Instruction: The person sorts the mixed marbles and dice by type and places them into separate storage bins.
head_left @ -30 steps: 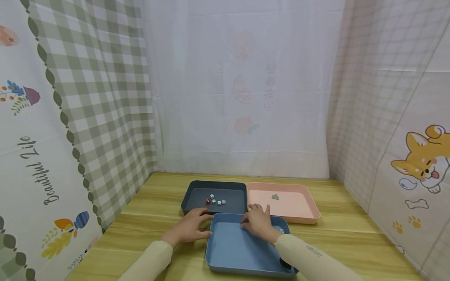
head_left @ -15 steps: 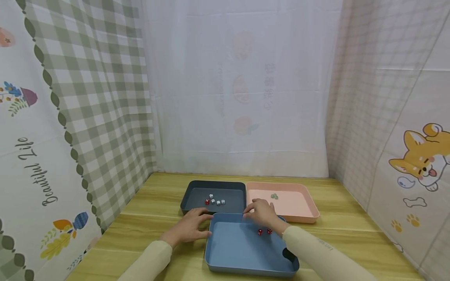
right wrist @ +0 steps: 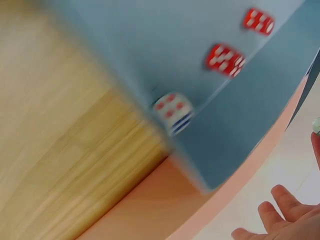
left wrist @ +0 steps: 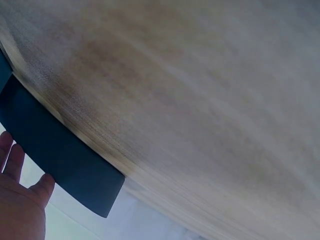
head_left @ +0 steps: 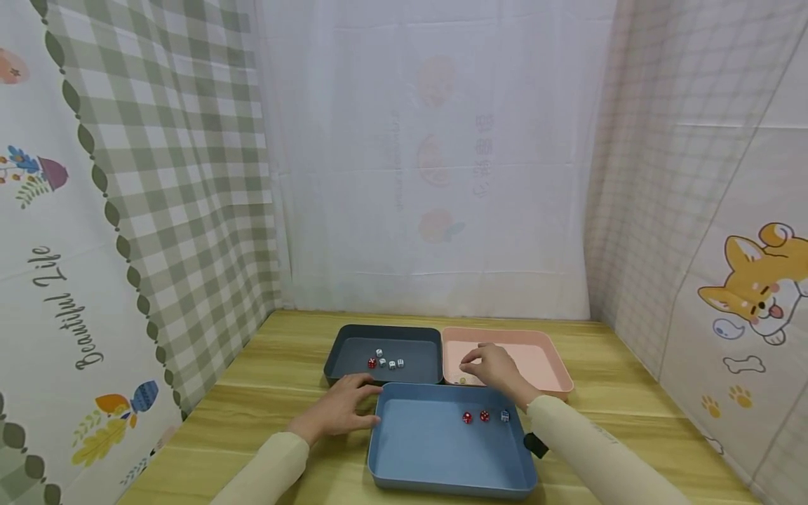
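My left hand (head_left: 337, 407) lies beside the left rim of the blue tray (head_left: 442, 463), fingers spread, holding nothing. In the left wrist view its fingertips are at a dark tray wall (left wrist: 65, 155). My right hand (head_left: 499, 368) is over the pink tray (head_left: 549, 361), fingers loosely bent. Just below its fingertips is a small pale round piece (head_left: 463, 380); in the right wrist view, a pale green piece (right wrist: 316, 126) shows beside a fingertip. Two red dice (head_left: 468, 417) and a white die (head_left: 505, 415) lie in the blue tray's back right part.
The dark tray (head_left: 360, 337) at back left holds a red die (head_left: 372, 362) and several white dice (head_left: 392, 365). It adjoins the pink tray, and both stand behind the blue one on the wooden table (head_left: 265, 379). Cloth curtains (head_left: 435, 175) hang at the back and sides.
From the blue tray my right hand has moved back and right over the pink tray, uncovering the dice. A pale piece now shows under its fingertips. My left hand stays put.
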Demonstrator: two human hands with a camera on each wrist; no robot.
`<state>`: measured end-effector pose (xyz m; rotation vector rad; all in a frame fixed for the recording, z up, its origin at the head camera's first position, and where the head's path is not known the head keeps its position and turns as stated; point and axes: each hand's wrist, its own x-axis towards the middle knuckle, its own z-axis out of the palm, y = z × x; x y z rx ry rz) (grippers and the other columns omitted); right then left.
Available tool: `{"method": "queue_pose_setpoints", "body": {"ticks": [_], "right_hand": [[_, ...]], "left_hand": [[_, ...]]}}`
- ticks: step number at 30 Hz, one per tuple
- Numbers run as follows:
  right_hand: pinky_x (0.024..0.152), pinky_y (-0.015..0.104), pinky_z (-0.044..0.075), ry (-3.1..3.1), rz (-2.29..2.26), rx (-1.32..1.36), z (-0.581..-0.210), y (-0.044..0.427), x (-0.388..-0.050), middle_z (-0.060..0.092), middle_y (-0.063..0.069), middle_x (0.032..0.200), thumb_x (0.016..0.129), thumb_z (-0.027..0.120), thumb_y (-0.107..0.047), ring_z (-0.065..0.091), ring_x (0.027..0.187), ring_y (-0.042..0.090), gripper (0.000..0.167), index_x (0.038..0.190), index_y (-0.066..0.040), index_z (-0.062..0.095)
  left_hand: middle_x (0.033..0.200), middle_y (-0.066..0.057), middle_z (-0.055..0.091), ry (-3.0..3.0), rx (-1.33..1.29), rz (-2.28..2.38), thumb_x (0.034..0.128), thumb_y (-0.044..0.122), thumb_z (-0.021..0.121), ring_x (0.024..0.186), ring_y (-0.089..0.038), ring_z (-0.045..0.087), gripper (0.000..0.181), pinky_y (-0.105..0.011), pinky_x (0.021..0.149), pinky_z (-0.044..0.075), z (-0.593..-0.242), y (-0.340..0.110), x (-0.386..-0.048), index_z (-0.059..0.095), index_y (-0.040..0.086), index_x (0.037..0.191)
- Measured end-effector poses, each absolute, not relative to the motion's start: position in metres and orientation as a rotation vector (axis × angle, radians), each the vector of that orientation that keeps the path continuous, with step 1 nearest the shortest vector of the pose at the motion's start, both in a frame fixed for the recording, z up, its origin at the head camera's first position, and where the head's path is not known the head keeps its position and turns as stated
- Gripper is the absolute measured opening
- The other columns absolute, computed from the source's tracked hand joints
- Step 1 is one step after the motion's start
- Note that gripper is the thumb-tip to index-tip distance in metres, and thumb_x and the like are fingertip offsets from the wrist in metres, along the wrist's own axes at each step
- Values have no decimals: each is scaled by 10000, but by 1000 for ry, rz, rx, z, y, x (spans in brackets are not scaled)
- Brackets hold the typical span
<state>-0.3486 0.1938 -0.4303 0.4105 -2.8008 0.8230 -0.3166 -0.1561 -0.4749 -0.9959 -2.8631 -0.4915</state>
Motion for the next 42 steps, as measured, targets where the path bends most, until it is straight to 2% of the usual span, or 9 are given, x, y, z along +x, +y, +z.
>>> {"method": "queue_pose_setpoints", "body": {"ticks": [6,10,16,25,29,35,42], "right_hand": [[926,558,474,-2833,908,289,-434,219,-353,655,184,1195,916,714,-171,574,1153,415,156,1006,-63,779],[884,526,503,-2839,900,230,-437,240,-356,699,143,1118,924,702,-177,623,1070,371,196,1038,-31,766],[802,472,524,-2850,884,136,-442,262,-358,713,126,1031,922,693,-167,639,929,285,182,998,-16,761],[790,467,513,-2855,877,104,-451,266,-361,718,111,996,910,694,-155,636,887,262,160,963,-19,760],[828,489,514,-2851,891,112,-454,264,-362,712,139,1019,924,677,-159,640,918,299,193,1003,2,749],[913,553,482,-2829,852,117,-452,263,-361,656,229,1212,967,616,-171,595,1123,428,290,1148,34,713],[903,536,488,-2847,857,90,-452,267,-362,643,232,1233,967,619,-181,596,1118,406,288,1149,20,716]], "left_hand": [[1447,-128,454,-2868,-1002,-505,903,509,655,1362,-364,385,602,-580,1111,285,-474,-156,-316,585,150,1382],[1447,-133,453,-2872,-1004,-526,901,508,656,1362,-369,384,604,-587,1117,271,-474,-155,-316,587,144,1378],[1436,-135,464,-2870,-992,-519,897,486,664,1356,-365,394,583,-579,1111,286,-472,-155,-317,596,145,1365],[1421,-135,477,-2900,-969,-492,875,462,699,1347,-372,407,556,-572,1095,314,-468,-153,-316,616,150,1329],[1417,-130,482,-2894,-966,-494,873,462,701,1343,-366,413,552,-566,1095,319,-469,-152,-316,621,151,1322],[1409,-116,488,-2878,-979,-481,876,472,697,1335,-350,423,554,-553,1092,328,-470,-151,-316,619,158,1326],[1389,-134,504,-2857,-1003,-450,875,469,697,1312,-367,445,546,-562,1084,332,-466,-151,-315,630,144,1309]]}}
